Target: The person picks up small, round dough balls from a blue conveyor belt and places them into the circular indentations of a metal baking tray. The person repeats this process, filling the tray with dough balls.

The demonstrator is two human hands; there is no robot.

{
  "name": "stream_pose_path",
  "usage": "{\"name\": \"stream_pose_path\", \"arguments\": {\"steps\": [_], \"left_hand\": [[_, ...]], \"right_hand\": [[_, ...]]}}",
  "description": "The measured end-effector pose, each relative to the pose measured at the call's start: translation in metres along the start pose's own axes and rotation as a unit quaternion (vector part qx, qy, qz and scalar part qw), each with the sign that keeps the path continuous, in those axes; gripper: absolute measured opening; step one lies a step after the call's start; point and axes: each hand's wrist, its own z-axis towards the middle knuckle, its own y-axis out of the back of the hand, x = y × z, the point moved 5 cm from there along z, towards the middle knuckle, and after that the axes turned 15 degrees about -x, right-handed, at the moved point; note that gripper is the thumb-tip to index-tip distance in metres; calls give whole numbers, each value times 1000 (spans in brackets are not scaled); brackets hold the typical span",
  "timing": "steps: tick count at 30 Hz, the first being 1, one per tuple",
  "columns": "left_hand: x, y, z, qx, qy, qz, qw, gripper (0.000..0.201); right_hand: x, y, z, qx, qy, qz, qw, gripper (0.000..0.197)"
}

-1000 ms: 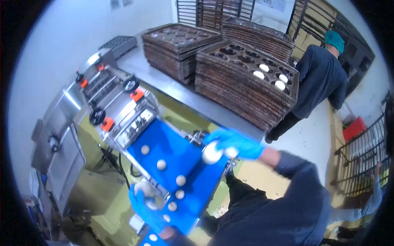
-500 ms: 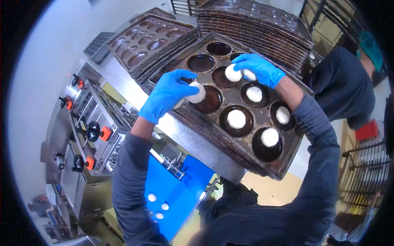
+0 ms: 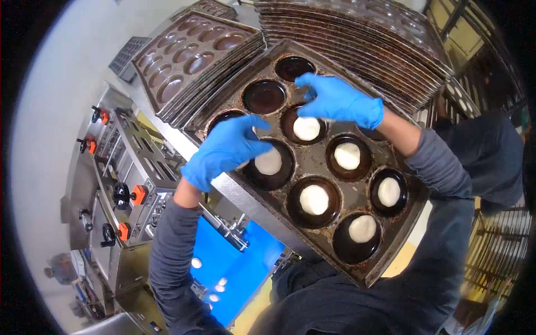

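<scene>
Right now you're mid-fill — left hand [image 3: 226, 151] w/ fingers loose over a dough ball [image 3: 269, 161], right hand [image 3: 339, 100] spread open above another dough piece [image 3: 306, 128] in the baking tray [image 3: 391, 254] (three back cups empty). Next calls for more dough.

A commercial bakery's production floor.

Tall stacks of dark, well-used baking trays [image 3: 357, 33] with round cups fill the upper part of the frame, and the top baking tray [image 3: 279, 190] at centre carries pale rounds of dough [image 3: 314, 199] in its cups. At lower centre a blue conveyor belt [image 3: 234, 268] bears more dough pieces, fed by a stainless-steel machine [image 3: 106, 184] with black and orange knobs at the left. Both hands wear blue disposable gloves [image 3: 226, 151]. Metal racks [image 3: 497, 257] stand along the right edge, and a person in dark work clothes [image 3: 491, 156] is at the right.
</scene>
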Motion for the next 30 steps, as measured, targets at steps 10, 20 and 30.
{"name": "stream_pose_path", "arguments": {"steps": [10, 20, 30], "left_hand": [[74, 46, 22, -101, 101, -154, 978, 35], [30, 32, 18, -171, -120, 278, 938, 22], [32, 73, -277, -551, -279, 45, 785, 33]], "right_hand": [[-6, -89, 74, 39, -121, 448, 885, 32], [24, -61, 38, -271, 278, -108, 915, 53], [286, -109, -29, -100, 331, -115, 931, 41]]}}
